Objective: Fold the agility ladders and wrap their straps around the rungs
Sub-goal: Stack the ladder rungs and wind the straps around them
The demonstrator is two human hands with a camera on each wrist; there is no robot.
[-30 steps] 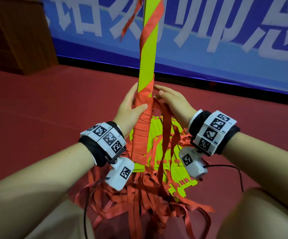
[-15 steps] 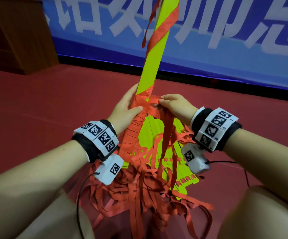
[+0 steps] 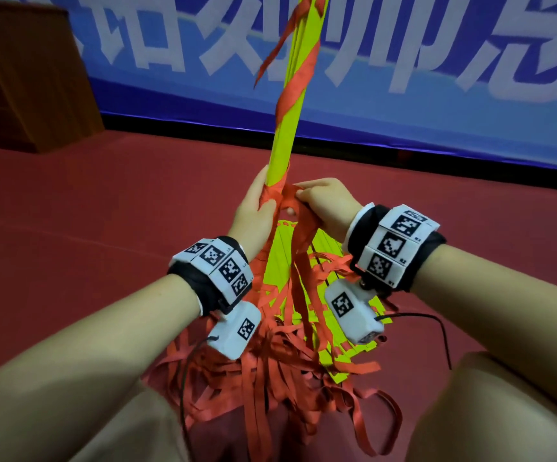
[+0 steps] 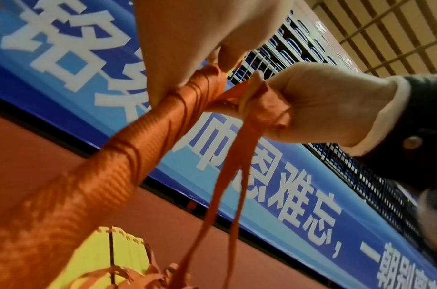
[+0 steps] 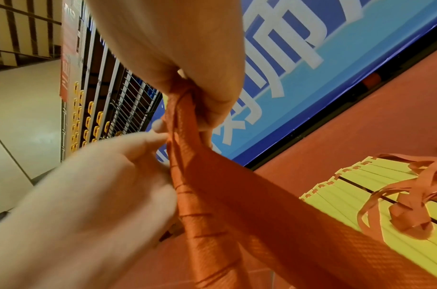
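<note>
A tall bundle of yellow-green rungs (image 3: 285, 128) stands upright, spiralled with orange strap higher up and wrapped densely below. My left hand (image 3: 256, 208) grips this bundle at the top of the dense wrapping (image 4: 148, 140). My right hand (image 3: 323, 203) pinches the loose orange strap (image 4: 262, 109) right beside the bundle, its ends hanging down. In the right wrist view the strap (image 5: 185, 121) runs from my fingers onto the wrapped bundle. A second stack of yellow rungs (image 3: 330, 258) lies flat on the floor under a tangle of orange straps (image 3: 270, 371).
The red floor (image 3: 103, 211) spreads all round. A blue banner (image 3: 437, 78) with white characters runs along the back, and a brown wooden box (image 3: 27, 75) stands at the far left. My knees frame the bottom corners. Black cables trail from both wrist cameras.
The rung bundle has tilted, its top leaning to the right. My right hand has curled from flat fingers into a pinch on the strap close to the bundle. Left grip unchanged.
</note>
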